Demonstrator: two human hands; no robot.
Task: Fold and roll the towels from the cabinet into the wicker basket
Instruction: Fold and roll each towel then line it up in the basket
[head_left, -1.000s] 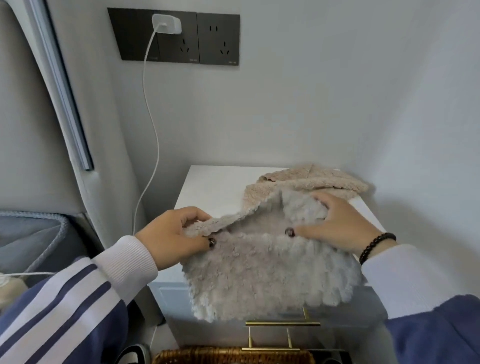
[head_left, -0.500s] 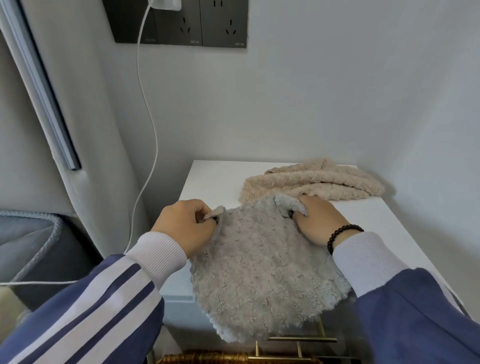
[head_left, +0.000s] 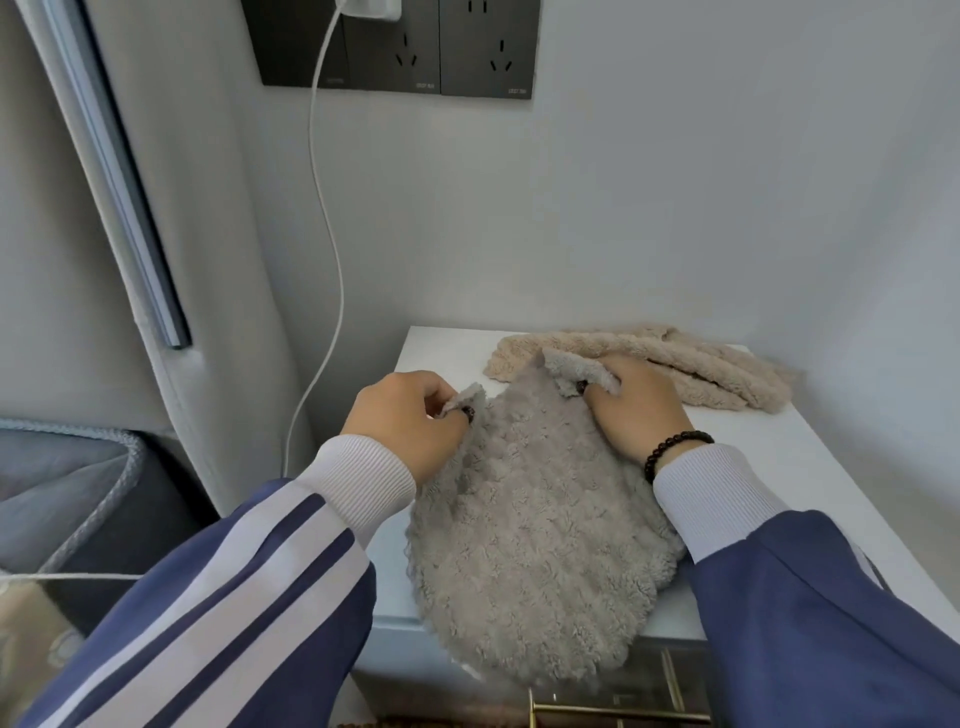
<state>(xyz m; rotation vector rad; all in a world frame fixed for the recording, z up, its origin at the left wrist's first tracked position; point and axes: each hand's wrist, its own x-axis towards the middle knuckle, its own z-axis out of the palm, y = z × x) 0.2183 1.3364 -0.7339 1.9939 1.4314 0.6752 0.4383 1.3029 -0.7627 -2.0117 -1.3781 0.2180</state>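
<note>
Soft, even daylight fills the scene, moderately bright with a cool grey-blue cast. No glare or hard highlights show. Faint, diffuse shadows sit beneath the grey fleece towel (head_left: 540, 525) and along the right wall (head_left: 779, 208) beside the white cabinet top (head_left: 447, 348). Wide-angle distortion bends straight lines near the left edge. The striped sleeve (head_left: 218, 613) at the bottom looks slightly soft; fine detail is smeared by compression.

Small pale print sits at the lower edge of the dark wall socket panel (head_left: 415, 47), at 12 o'clock in the head view: three tiny marks, one under each section. All are too small and blurred to read. No legible text, brand, number or sign shows on anything else in view.
</note>
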